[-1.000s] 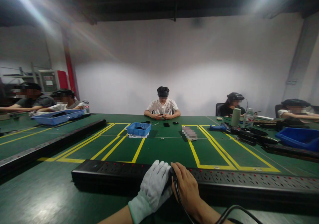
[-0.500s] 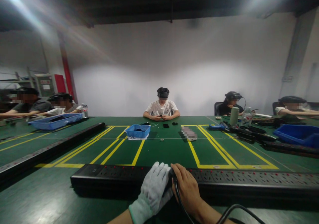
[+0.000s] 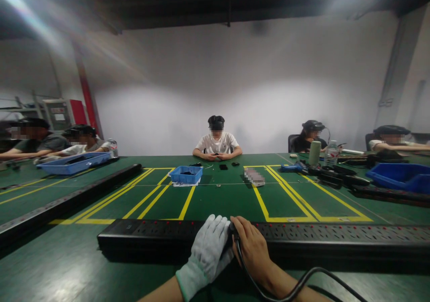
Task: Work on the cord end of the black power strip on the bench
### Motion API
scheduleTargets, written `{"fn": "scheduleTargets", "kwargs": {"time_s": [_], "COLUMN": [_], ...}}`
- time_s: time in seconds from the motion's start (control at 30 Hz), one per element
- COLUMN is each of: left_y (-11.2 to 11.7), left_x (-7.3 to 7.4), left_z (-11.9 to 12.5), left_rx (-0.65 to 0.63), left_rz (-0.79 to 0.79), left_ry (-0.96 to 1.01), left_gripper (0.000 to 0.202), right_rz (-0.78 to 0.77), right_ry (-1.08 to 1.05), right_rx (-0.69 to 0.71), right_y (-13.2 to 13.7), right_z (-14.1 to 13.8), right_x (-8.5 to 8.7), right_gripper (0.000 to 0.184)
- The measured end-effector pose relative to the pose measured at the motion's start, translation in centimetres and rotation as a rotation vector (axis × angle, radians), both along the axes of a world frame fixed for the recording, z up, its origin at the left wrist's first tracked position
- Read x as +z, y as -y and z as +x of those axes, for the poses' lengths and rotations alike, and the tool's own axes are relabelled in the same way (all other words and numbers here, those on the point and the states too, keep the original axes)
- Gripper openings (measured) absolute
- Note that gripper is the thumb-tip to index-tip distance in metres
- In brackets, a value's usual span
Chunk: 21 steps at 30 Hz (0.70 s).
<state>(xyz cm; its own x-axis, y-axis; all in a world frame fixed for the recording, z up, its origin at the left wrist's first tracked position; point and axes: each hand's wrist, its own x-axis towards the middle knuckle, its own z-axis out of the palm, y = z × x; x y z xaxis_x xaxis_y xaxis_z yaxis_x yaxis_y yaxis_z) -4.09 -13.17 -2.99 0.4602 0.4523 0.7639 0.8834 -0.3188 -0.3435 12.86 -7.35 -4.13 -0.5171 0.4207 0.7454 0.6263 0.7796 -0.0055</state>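
Observation:
A long black power strip point(image 3: 154, 230) with red lights lies across the table in front of me. My left hand point(image 3: 208, 248), in a white knit glove, grips it near the middle; the fingers lie over the top and the thumb is down the near side. Right beside it, my bare right hand point(image 3: 251, 246) is closed around a black plug point(image 3: 233, 228) at the strip's top. My fingers hide most of the plug, so I cannot tell how deep it sits. Its black cable point(image 3: 242, 266) loops down over my right wrist and off to the lower right.
Yellow tape lines mark the green table point(image 3: 221, 203). Beyond the strip stand a small blue bin point(image 3: 186, 176) and a blurred flat object point(image 3: 254, 177). A second power strip point(image 3: 77, 194) runs along the left. A person point(image 3: 217, 143) sits opposite; others sit at both sides.
Both hands keep their hold at the same spot on the strip. The cable's loop at the lower right has shifted and lies over the right wrist. The view has moved slightly.

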Motion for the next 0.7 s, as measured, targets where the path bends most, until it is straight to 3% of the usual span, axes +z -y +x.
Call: {"fn": "scheduleTargets", "kwargs": {"time_s": [0.7], "left_y": [-0.24], "left_x": [0.10], "left_z": [0.61], "left_rx": [-0.001], "left_rz": [-0.014], "left_ry": [0.075], "left_gripper": [0.049], "right_rz": [0.086], "right_ry": [0.002], "right_rx": [0.001], "right_y": [-0.97], "right_z": [0.21], "right_x": [-0.74], "right_gripper": [0.049]}}
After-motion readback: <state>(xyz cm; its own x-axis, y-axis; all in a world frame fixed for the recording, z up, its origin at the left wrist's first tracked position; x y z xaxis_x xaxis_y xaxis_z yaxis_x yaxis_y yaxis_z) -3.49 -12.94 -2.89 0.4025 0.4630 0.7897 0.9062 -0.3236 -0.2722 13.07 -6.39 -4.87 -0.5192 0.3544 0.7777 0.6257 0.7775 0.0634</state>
